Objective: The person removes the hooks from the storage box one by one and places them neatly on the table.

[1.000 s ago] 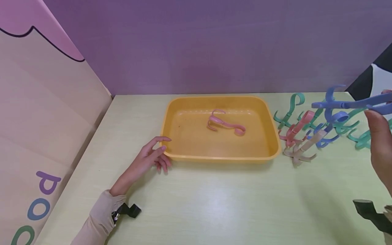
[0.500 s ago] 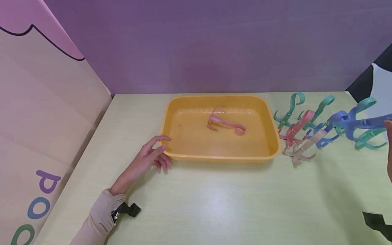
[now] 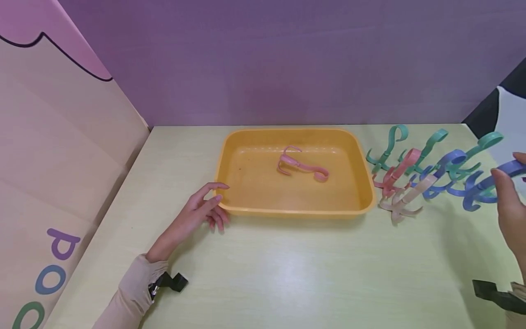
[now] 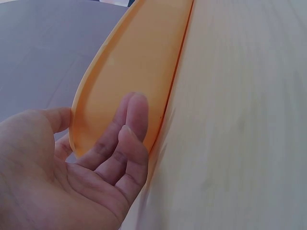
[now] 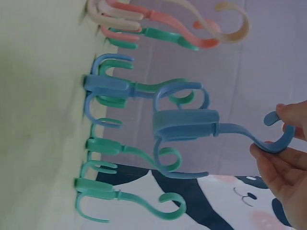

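Note:
In the head view my right hand (image 3: 510, 212), at the right edge, pinches the curled end of a blue multi-prong hanging hook (image 3: 476, 189). The right wrist view shows this blue hook (image 5: 184, 123) with its prongs pointing away from the fingers, near the standing hooks. My left hand (image 3: 202, 211) rests at the front left corner of a yellow tray (image 3: 296, 213), fingers relaxed and touching its rim. In the left wrist view the lower fingers curl loosely beside the tray wall (image 4: 110, 96). One pink hook (image 3: 302, 165) lies inside the tray.
Right of the tray several hooks stand prongs down with curls up: a beige hook (image 3: 404, 201), a red-pink hook (image 3: 396, 176), another blue hook (image 3: 441, 169) and green hooks (image 3: 388, 151). A purple wall (image 3: 287, 64) rises behind the table (image 3: 279, 274).
My right hand has moved the blue hook rightward and down from above the group, turning its prongs downward. The left hand and tray have stayed put.

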The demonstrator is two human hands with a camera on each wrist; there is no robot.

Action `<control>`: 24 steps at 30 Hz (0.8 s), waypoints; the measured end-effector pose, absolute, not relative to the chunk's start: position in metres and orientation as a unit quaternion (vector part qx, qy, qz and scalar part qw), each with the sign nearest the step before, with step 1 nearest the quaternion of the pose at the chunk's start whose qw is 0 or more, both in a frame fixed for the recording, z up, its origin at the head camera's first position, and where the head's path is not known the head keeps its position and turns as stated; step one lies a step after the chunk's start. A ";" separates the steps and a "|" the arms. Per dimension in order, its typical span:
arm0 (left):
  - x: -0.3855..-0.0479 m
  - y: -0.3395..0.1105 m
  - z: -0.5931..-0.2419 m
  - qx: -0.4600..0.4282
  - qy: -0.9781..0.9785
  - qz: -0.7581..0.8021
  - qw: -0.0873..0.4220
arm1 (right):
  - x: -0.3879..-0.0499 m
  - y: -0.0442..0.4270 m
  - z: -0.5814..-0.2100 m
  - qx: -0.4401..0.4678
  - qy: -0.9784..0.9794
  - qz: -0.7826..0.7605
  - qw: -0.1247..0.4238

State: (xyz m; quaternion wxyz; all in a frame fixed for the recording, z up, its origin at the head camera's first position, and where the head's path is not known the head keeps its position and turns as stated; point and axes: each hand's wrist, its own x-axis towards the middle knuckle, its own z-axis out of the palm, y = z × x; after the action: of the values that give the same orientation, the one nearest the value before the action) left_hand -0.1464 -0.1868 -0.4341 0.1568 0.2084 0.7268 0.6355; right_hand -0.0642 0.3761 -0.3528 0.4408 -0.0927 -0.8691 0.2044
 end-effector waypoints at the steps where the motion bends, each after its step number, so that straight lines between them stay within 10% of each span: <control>1: -0.146 -0.187 -0.434 0.209 0.727 0.636 0.156 | -0.067 0.378 -0.355 -0.077 -0.866 0.205 0.449; 24: -0.146 -0.187 -0.434 0.212 0.724 0.637 0.158 | -0.068 0.404 -0.382 -0.132 -0.875 0.269 0.380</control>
State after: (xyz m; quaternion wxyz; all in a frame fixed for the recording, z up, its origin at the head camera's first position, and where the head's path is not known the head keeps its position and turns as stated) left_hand -0.1463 -0.1867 -0.4336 0.1576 0.2117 0.7240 0.6373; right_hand -0.0678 0.4045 -0.3817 0.3802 -0.1319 -0.8752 0.2687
